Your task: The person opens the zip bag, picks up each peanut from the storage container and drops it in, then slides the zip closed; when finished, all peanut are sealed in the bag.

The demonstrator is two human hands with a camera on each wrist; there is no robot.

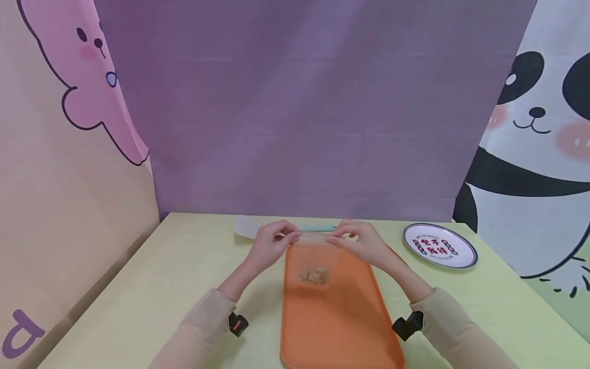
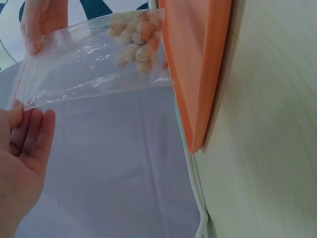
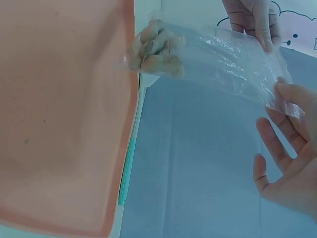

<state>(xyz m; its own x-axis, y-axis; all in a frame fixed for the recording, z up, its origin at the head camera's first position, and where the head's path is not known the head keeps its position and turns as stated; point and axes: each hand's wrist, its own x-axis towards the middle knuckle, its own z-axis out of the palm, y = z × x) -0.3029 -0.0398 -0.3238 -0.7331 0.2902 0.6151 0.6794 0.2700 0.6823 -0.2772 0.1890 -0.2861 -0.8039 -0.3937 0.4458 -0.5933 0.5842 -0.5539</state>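
A clear zip bag (image 2: 74,64) hangs above an orange tray (image 1: 341,323), with several unshelled peanuts (image 2: 138,37) gathered at its bottom end. My left hand (image 1: 274,241) pinches one top corner of the bag between thumb and fingers. At the opposite top corner, my right hand (image 1: 361,241) pinches the zip edge, its other fingers spread in the right wrist view. The zip line runs between both hands, and the bag looks flat there. Through the film, the peanuts (image 1: 314,275) show against the tray in the head view.
A white plate (image 1: 440,246) with red lettering and a dark rim lies at the right. Behind the tray is a teal strip-like thing (image 1: 318,228). A white sheet-like piece (image 1: 246,226) lies past my left hand. The table (image 1: 184,287) ends at a purple backdrop.
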